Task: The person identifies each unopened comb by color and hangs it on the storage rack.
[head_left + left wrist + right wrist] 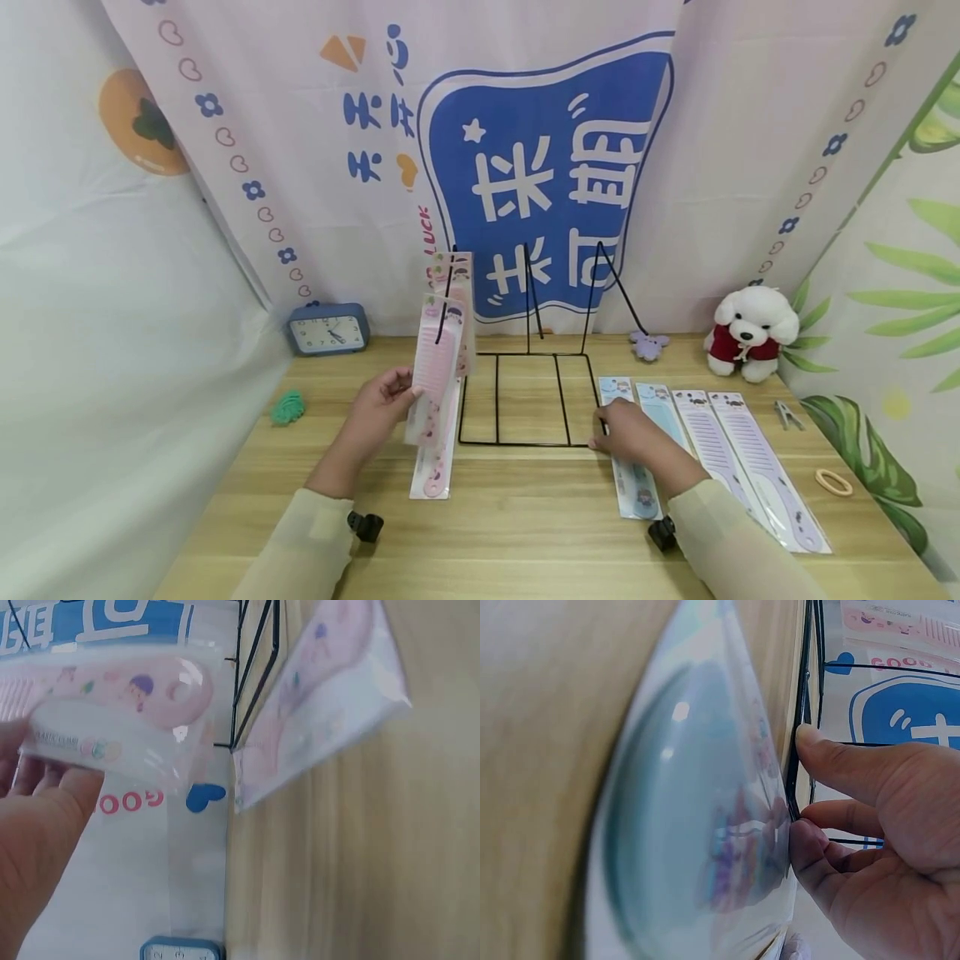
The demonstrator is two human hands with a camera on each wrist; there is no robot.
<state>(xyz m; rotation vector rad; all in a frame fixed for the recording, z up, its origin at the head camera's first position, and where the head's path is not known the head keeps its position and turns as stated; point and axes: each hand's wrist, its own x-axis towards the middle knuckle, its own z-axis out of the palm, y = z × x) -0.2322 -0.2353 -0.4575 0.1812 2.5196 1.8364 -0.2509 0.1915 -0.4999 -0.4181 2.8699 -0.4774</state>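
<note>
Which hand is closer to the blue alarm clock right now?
Left. The left hand, holding a pink comb, is a little right of the blue alarm clock and nearer the person; the right hand is much farther right, gripping the black wire rack.

Right hand (889, 832) at 4 o'clock: thumb and fingers grip the bottom bar of a black wire rack (805, 682), whose crosswires run toward 2 and 3 o'clock. Clear packet (667, 817) just beside the fingers, spanning 12 to 6 o'clock, pale blue contents, printed motif blurred. Wooden table (532, 750) at 9 o'clock. Packaged pink comb (885, 622) between 1 and 2 o'clock. Blue-printed cloth (881, 712) with white lettering at 2 o'clock.
</note>
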